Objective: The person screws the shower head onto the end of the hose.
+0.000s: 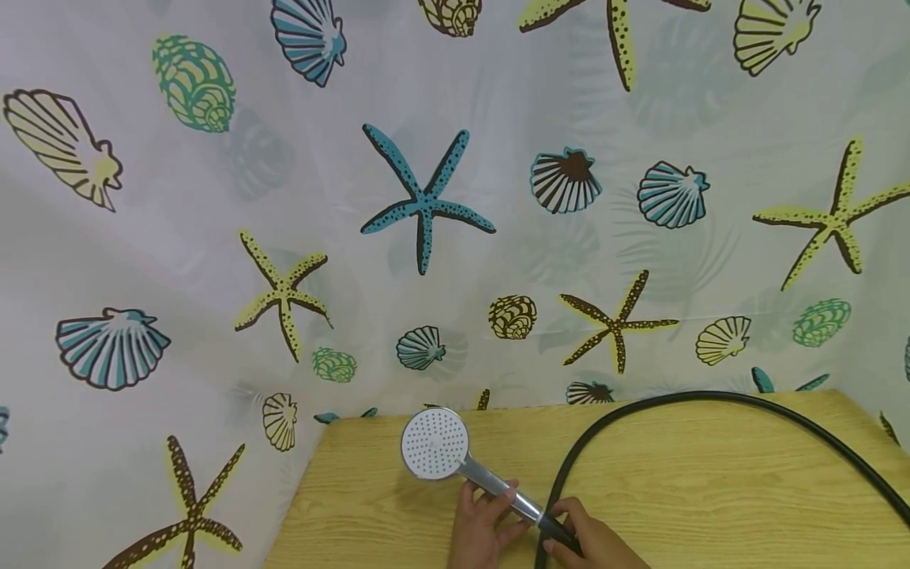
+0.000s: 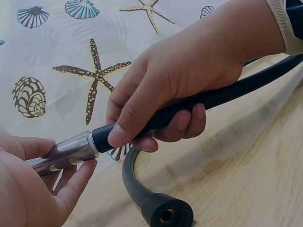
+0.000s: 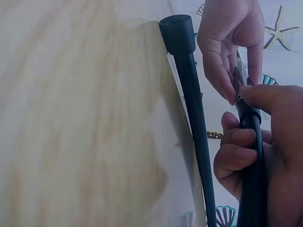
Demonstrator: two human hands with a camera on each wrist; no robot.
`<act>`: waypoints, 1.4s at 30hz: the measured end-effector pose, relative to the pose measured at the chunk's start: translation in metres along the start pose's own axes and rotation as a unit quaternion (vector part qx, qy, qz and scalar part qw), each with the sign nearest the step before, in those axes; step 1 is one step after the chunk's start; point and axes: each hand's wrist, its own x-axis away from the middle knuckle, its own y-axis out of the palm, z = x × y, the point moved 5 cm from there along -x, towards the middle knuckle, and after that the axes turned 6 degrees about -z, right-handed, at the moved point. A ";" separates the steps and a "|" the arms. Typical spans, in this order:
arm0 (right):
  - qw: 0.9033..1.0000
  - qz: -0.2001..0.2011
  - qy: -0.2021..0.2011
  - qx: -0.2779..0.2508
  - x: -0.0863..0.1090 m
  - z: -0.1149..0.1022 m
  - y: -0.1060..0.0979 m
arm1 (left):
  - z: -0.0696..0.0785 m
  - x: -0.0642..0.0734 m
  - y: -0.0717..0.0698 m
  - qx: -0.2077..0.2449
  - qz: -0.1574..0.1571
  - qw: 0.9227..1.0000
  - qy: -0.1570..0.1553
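The shower head is seen at the lower centre of the head view, its round, pale face dotted with small holes. Its shiny, metallic handle is pinched between the thumb and fingers of the left hand. The smooth black hose, its tip touching the handle, is gripped by the curled right hand. A flared, cylindrical hose end is shown at the bottom of the left wrist view. Wood-grained tabletop is backed by white fabric printed with shells and starfish.
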 end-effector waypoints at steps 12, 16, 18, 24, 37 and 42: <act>0.998 0.019 -0.046 0.033 0.000 0.000 -0.002 | -0.001 -0.001 -0.001 -0.001 0.003 1.000 0.008; 0.998 0.021 -0.049 0.043 0.000 -0.001 -0.002 | 0.000 -0.001 -0.001 -0.003 0.001 1.000 0.009; 0.997 0.023 -0.048 0.047 0.000 -0.002 -0.002 | 0.000 0.000 -0.001 -0.004 0.001 1.000 0.009; 0.998 0.020 -0.037 0.050 -0.001 -0.002 -0.003 | 0.000 0.000 0.000 -0.004 0.003 1.000 0.006; 1.000 -0.007 0.008 0.022 -0.003 -0.001 -0.003 | 0.002 0.002 0.001 -0.012 0.004 1.000 0.011; 1.000 -0.014 0.024 0.006 -0.004 -0.001 -0.001 | 0.000 0.001 0.000 -0.009 0.003 1.000 0.016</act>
